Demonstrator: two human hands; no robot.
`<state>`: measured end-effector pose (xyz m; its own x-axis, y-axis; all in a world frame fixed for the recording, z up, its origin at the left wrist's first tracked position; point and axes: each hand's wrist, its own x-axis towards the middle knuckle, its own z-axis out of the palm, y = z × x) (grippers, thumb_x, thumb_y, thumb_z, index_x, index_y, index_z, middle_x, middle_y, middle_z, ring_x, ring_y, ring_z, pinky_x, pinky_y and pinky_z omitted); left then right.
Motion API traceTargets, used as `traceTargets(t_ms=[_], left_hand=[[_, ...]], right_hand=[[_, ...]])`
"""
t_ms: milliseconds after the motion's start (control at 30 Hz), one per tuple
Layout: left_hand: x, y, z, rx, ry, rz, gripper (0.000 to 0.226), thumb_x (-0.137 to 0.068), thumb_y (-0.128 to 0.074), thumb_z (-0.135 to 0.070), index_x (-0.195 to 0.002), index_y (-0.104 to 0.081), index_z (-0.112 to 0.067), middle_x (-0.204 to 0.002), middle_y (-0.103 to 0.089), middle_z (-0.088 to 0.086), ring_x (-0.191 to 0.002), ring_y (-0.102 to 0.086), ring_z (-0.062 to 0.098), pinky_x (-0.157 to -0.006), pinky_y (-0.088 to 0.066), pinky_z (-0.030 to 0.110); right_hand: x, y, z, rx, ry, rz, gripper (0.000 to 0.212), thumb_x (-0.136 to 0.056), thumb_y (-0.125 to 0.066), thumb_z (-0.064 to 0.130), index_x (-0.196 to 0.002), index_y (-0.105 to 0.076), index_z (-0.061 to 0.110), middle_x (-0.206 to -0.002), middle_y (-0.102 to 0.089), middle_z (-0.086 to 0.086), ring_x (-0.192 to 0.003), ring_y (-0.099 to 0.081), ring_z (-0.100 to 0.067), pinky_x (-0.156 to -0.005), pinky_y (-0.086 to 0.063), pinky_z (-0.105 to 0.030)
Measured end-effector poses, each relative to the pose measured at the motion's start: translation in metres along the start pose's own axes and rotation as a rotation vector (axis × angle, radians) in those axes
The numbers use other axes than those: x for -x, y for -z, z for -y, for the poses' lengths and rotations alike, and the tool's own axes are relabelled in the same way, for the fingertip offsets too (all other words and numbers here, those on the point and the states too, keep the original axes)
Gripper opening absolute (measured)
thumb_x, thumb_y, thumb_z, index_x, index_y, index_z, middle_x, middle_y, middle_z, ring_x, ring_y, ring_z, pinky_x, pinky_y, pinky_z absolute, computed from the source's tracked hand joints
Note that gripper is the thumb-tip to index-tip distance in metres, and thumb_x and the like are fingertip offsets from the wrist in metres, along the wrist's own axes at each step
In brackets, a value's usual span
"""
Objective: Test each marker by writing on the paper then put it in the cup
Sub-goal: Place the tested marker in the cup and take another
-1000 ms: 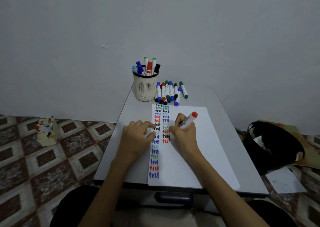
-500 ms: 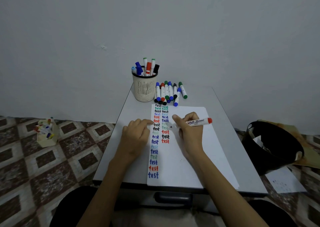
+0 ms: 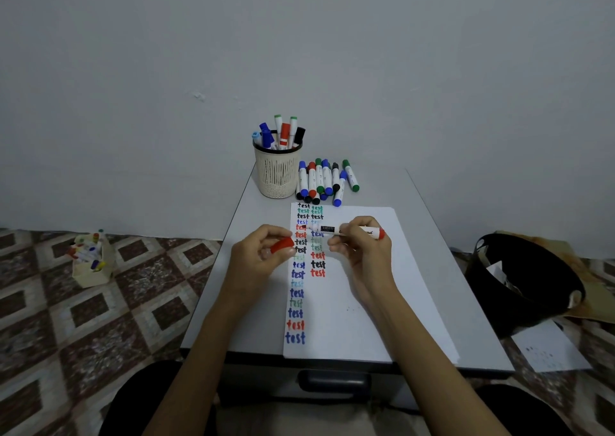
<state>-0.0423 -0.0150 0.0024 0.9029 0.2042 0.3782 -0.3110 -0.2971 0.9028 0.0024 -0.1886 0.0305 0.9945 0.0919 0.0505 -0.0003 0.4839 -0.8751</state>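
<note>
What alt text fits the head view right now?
Over the paper, the right hand holds an uncapped red marker level while the left hand holds its red cap; behind stand a cup of markers and a pile of markers.

Uncapped red marker [image 3: 346, 230] lies level above the paper [image 3: 362, 302].

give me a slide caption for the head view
Left hand brings red cap toward uncapped marker in right hand.

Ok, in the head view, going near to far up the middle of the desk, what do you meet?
Blue "test" at the bottom of the paper → left hand holding the red cap → uncapped red marker in the right hand → loose markers → cup.
</note>
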Motion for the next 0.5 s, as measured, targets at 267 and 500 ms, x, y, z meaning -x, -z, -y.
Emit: traceTargets(t_ms=[267, 500], left_hand=[[0.0, 0.003, -0.001, 0.049, -0.001, 0.022, 0.022, -0.081, -0.066, -0.005, -0.102, -0.065, -0.007, -0.1, -0.069, 0.006, -0.095, -0.065, 0.015, -0.082, -0.054, 0.028], [-0.001, 0.005, 0.0, 0.094, 0.031, 0.027, 0.025, -0.077, -0.069, -0.006, -0.101, -0.067, -0.01, -0.099, -0.069, 0.005, -0.095, -0.066, 0.015, -0.08, -0.055, 0.028]], right_hand=[[-0.002, 0.003, -0.007, 0.098, 0.03, 0.092, 0.016, -0.083, -0.053, -0.014, -0.078, -0.052, 0.001, -0.056, -0.062, -0.012, -0.047, -0.061, -0.022, -0.048, -0.051, -0.026], [-0.001, 0.003, -0.009, 0.156, -0.069, 0.255, 0.012, -0.079, -0.066, -0.011, -0.083, -0.059, -0.002, -0.079, -0.067, -0.025, -0.063, -0.067, -0.031, -0.056, -0.058, -0.034]])
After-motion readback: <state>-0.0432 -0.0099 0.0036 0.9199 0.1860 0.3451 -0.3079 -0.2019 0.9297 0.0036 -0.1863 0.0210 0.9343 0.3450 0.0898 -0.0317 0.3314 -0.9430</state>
